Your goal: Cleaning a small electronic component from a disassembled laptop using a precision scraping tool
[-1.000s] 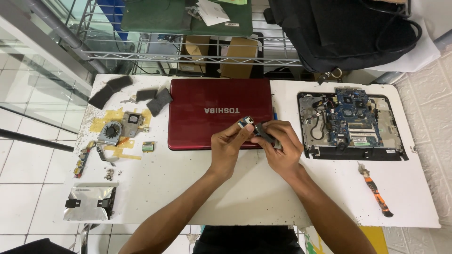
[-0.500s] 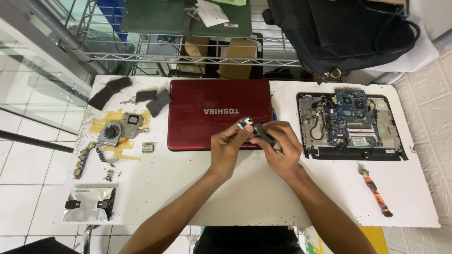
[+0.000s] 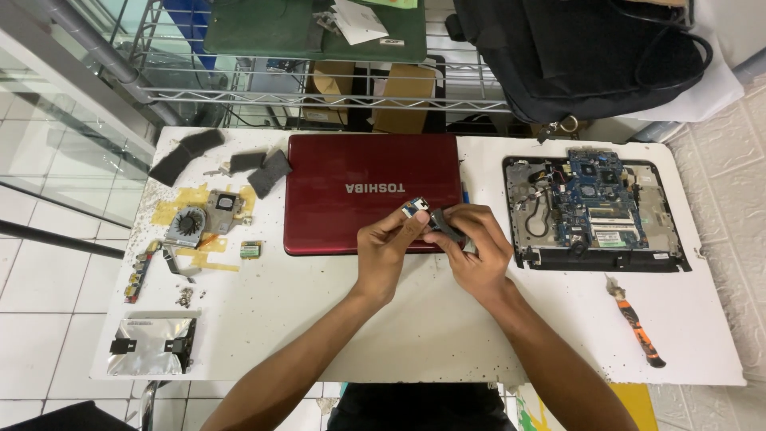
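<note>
**Head view: both hands on a small laptop part over the red lid**

Head camera, looking straight down on a white table (image 3: 415,335). Left hand (image 3: 384,249) and right hand (image 3: 472,246) meet just in front of the closed red laptop lid (image 3: 359,191), at its near right corner. Between them, a small circuit board (image 3: 414,209) with a dark flat piece attached (image 3: 444,225). Left fingertips pinched on the board; right fingers closed around the dark piece. Part held just above lid edge, whether touching it unclear.

Right of the hands: opened laptop base (image 3: 592,209), blue motherboard exposed. Near it, toward the table's front, an orange-handled screwdriver (image 3: 636,323).

Left side: cooling fan with copper heatsink (image 3: 198,220), dark foam pads (image 3: 231,161), a small green chip card (image 3: 250,250), a narrow port board (image 3: 140,270), and a silver drive caddy (image 3: 152,345) at the front corner. Black bag (image 3: 582,56) behind the table, on the wire shelf (image 3: 319,96).
</note>
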